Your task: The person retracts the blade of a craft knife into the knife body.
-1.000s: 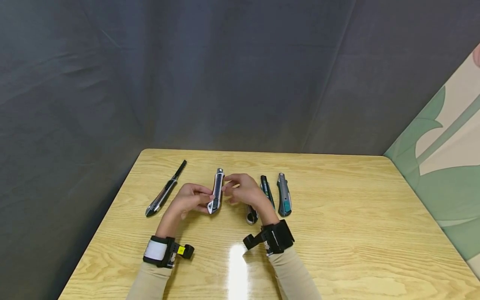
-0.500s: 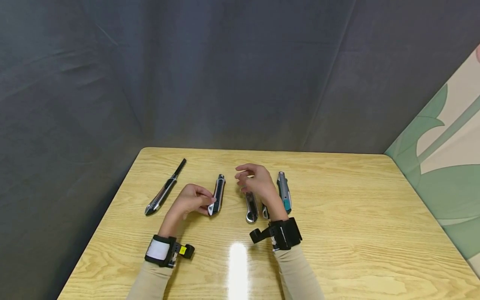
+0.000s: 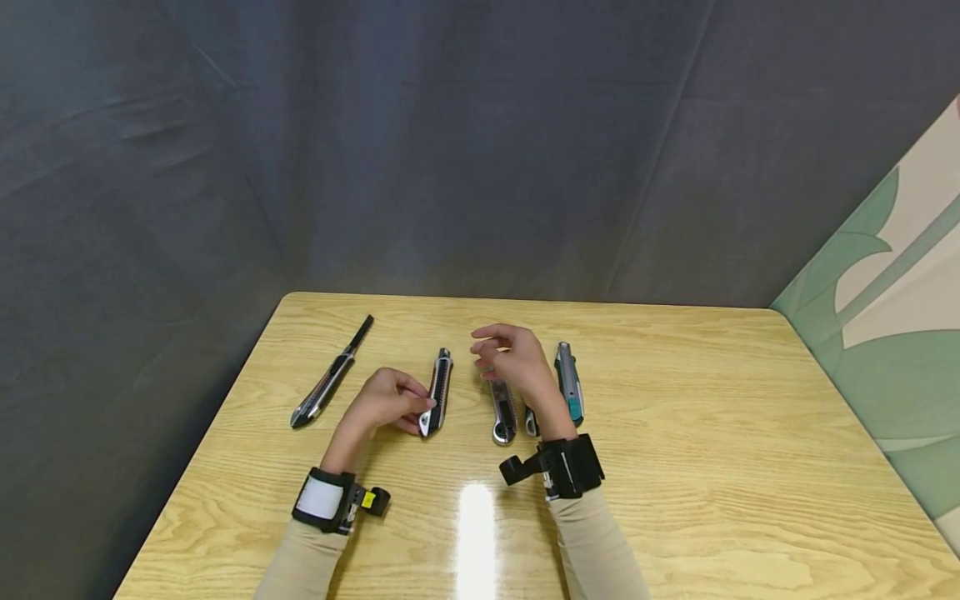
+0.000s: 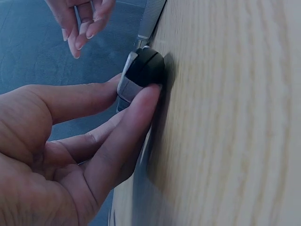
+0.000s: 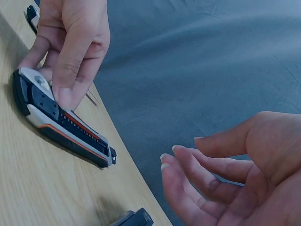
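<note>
Cutter with orange trim looks set on the counter between slim cutter and round-ended cutter; contact underneath unclear. Left hand pinches its butt; right hand loose, empty. I'd call placement done, release left.

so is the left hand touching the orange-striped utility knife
Touching. In the right wrist view, the left hand has its thumb against the orange-striped utility knife.

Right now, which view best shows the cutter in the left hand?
Right wrist: the cutter shows large, its length clear, the left hand covering little. Head shows it lengthwise but small; left wrist shows it nearly end-on, partly behind fingers.
</note>
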A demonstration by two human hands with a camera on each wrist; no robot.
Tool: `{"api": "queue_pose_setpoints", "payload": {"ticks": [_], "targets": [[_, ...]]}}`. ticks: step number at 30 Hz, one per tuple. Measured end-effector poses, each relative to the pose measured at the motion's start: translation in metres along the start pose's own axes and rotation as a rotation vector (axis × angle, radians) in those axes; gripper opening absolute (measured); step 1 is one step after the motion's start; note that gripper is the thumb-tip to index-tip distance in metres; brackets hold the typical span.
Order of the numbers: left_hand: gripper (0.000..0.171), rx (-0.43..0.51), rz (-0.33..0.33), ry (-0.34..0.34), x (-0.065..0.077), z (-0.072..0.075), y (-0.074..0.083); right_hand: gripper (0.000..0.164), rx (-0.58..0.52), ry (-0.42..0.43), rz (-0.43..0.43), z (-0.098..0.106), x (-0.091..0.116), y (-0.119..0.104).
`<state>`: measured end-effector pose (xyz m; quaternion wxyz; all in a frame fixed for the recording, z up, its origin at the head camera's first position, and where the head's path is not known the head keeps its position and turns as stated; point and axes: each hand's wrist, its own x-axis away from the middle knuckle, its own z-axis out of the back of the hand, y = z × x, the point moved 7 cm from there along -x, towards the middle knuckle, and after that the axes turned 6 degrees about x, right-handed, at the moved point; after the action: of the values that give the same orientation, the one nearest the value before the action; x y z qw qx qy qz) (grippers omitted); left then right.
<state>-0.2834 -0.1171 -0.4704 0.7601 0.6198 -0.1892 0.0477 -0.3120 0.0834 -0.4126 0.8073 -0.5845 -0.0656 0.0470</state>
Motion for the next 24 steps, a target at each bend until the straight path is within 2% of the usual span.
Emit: {"api": "queue_pose_setpoints", "payload": {"ticks": [4, 8, 12, 16, 18, 24], "targets": [[0.019, -0.020, -0.004, 0.009, 0.000, 0.001, 0.000, 0.024, 0.005, 0.000, 0.009, -0.002, 0.000, -0.001], [0.019, -0.080, -0.039, 0.037, 0.001, 0.005, 0.003, 0.024, 0.006, -0.007, 0.015, -0.004, 0.000, -0.002], [0.021, -0.145, -0.096, 0.065, 0.003, 0.013, 0.009, 0.025, -0.003, -0.013, 0.007, -0.005, 0.000, -0.002], [0.022, -0.198, -0.189, 0.099, 0.005, 0.025, 0.021, 0.025, -0.019, -0.016, 0.006, -0.005, 0.000, -0.003], [0.023, -0.239, -0.239, 0.140, 0.007, 0.033, 0.028, 0.026, -0.016, -0.025, 0.016, -0.007, 0.000, -0.004], [0.022, -0.368, -0.351, 0.323, 0.016, 0.062, 0.044, 0.025, -0.004, -0.064, 0.042, -0.018, -0.001, -0.008]]}}
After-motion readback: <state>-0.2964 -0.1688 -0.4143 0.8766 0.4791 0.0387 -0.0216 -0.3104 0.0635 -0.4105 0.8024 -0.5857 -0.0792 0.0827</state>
